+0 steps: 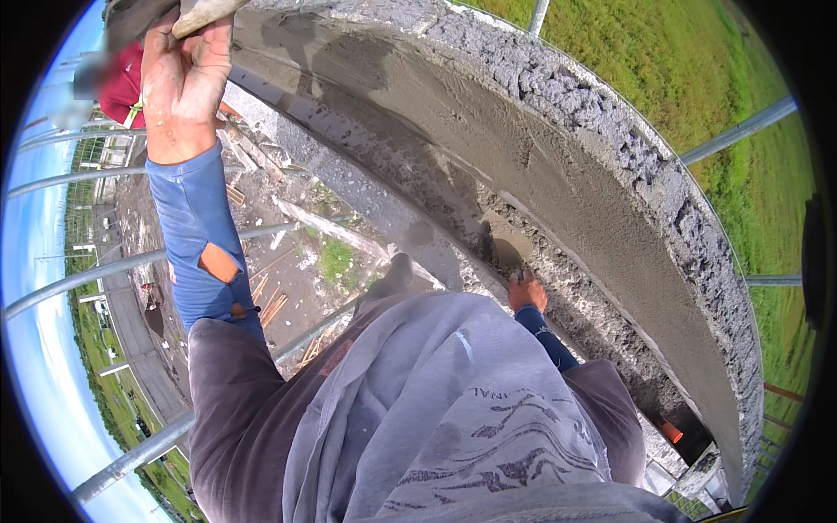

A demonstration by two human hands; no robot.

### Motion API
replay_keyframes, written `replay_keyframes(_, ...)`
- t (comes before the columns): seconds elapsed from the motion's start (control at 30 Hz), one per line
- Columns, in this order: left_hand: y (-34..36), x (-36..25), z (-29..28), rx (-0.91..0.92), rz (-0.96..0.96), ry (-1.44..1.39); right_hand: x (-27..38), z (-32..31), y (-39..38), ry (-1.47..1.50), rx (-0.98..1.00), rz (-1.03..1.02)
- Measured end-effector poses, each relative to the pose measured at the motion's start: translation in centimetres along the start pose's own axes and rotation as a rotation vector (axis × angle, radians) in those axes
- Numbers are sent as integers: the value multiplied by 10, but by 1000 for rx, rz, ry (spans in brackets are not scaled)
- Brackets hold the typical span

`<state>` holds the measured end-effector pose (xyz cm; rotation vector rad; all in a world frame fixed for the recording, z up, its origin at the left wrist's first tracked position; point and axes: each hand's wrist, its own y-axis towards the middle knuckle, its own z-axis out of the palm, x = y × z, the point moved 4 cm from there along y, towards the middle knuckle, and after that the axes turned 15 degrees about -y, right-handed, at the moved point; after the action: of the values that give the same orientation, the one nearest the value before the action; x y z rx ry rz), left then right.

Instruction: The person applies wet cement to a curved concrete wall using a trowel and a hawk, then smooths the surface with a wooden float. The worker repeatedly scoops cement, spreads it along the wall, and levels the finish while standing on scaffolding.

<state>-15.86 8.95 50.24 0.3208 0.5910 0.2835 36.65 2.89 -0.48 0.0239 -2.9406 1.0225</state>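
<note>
My left hand (185, 87) is raised at the upper left, its dusty palm showing. Its fingertips pass out of sight at the top edge, beside a blurred whitish piece (207, 15) that I cannot identify. My right hand (527, 292) is low over the near edge of a long concrete trough, its fingers curled. What it grips, if anything, is hidden. Just beyond it is a smooth tan patch (510, 244), either wet mortar or a flat tool blade. A curved wall (558, 174) with smoothed wet mortar rises beyond the trough.
Rough mortar (610, 113) tops the curved wall. An orange pipe end (670, 431) protrudes at the trough's lower right. Metal poles (741, 131) stand around. Another person in a red top (120, 87) is at the upper left. Far below, wooden strips (273, 305) lie on the ground.
</note>
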Motion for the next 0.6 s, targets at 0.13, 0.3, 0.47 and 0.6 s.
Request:
replay_keyframes(0.13,-31,-35,-48,-165,137,16,1,-1,1,-11,24,12)
replay_keyframes(0.3,-85,-4,-138,-574,224,121,2,-2,0,-31,-19,17)
replay_keyframes(0.47,-112,62,-200,-725,182,166,1,3,1,-21,-53,0)
replay_keyframes(0.6,-96,101,-219,-548,118,404,0,7,3,-40,-35,42)
